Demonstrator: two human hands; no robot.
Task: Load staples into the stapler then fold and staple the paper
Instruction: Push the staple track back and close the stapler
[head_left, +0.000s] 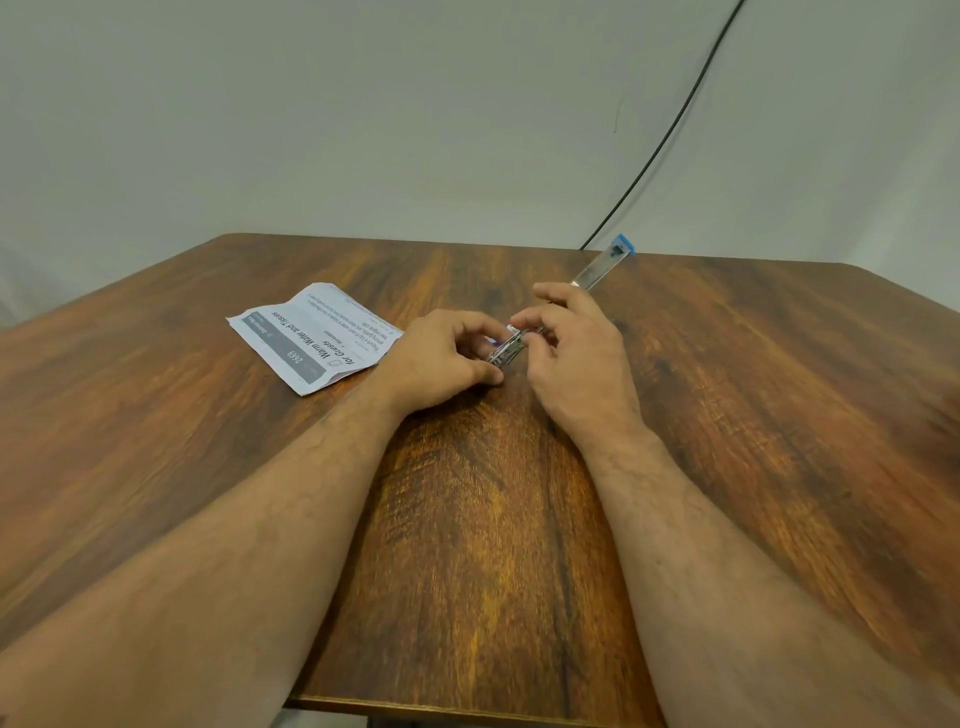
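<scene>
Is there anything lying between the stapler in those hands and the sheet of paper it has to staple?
Nothing visible. The stapler is held by both hands, and only the left hand itself and bare table separate it from the paper.

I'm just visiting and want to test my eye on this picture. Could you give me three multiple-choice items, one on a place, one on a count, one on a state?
1. Where does the paper lie on the table?
A. beside the left hand
B. beside the right hand
C. under the stapler

2. How many hands touch the stapler?
A. none
B. one
C. two

3. How does the paper look?
A. crumpled into a ball
B. lying flat, not held
C. rolled into a tube

Answers: 1 A, it lies just beyond the left hand. 2 C, the left hand and right hand both pinch it. 3 B, it lies spread on the wood, printed side up.
</scene>
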